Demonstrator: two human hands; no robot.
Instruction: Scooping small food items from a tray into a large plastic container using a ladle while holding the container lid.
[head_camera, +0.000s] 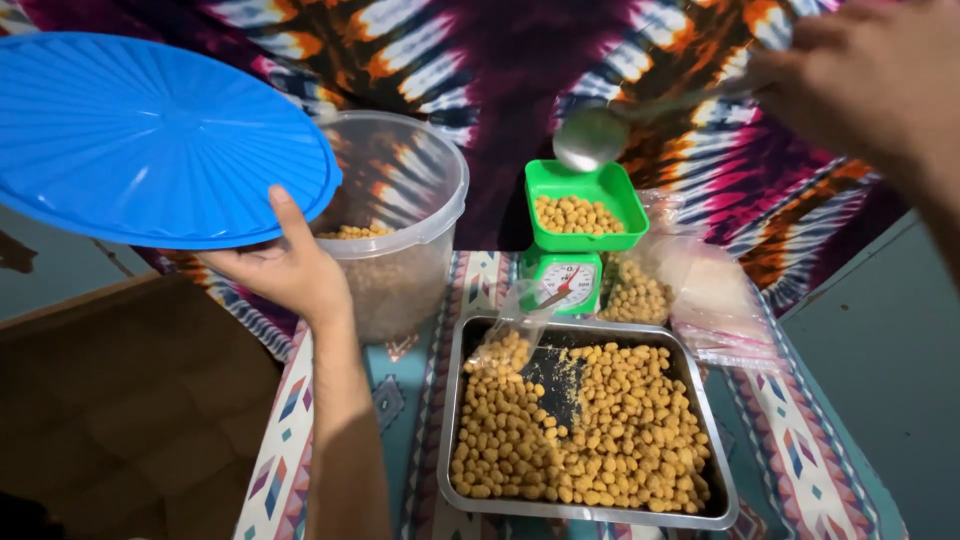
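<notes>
A person's left hand (285, 268) grips a blue lid (150, 135) by its rim, tilted clear of the open plastic tub (400, 215) of pellets. The right hand (870, 85) pinches a metal spoon (592, 138) over the green scale (580, 225), its pan part-filled. A steel tray (455, 420) of golden pellets and clear bags (700, 290) sit close by on the patterned bench (790, 450).

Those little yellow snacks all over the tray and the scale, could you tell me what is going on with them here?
A person is portioning them out. The left hand holds a blue lid lifted off a clear tub that has snacks inside. The right hand holds a metal spoon just above the green scale, whose pan already holds some. A steel tray in front is nearly full, and plastic bags lie beside the scale.
</notes>
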